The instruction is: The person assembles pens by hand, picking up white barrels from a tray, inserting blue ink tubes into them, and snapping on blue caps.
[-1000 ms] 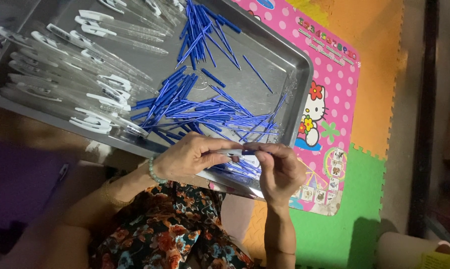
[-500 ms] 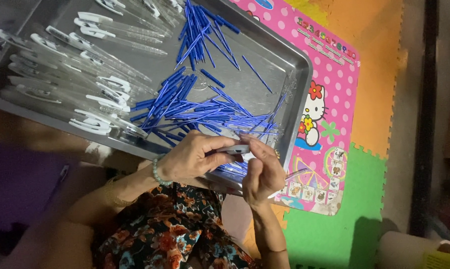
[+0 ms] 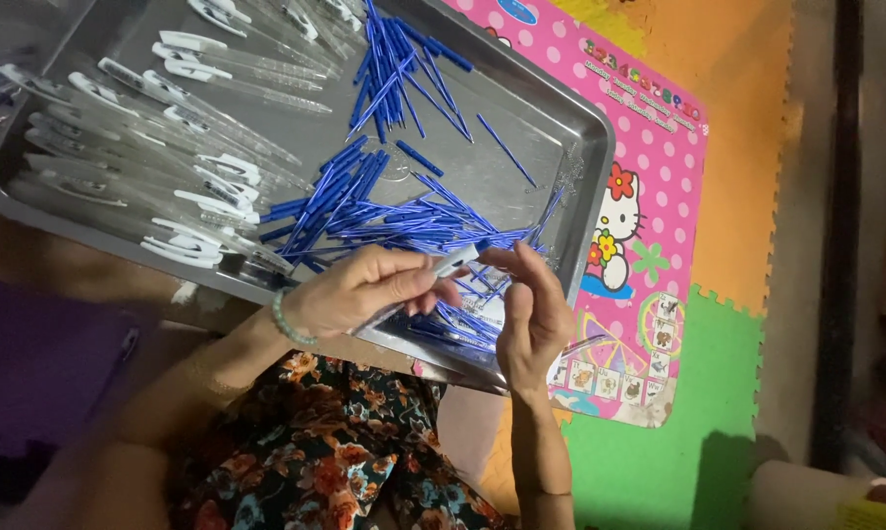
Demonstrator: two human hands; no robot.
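Clear plastic pen barrel (image 3: 441,271) sits pinched in the left hand (image 3: 364,290), its tip meeting the right hand (image 3: 533,312), fingers closed on it, above the near corner of the metal tray (image 3: 585,147) of blue refills (image 3: 403,221).

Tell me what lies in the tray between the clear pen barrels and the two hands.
Head view: a loose heap of blue refills lies on the metal tray between them.

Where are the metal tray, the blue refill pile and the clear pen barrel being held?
metal tray (image 3: 590,147), head view, right rim.
blue refill pile (image 3: 384,211), head view, middle of pile.
clear pen barrel (image 3: 453,262), head view, exposed end between the hands.
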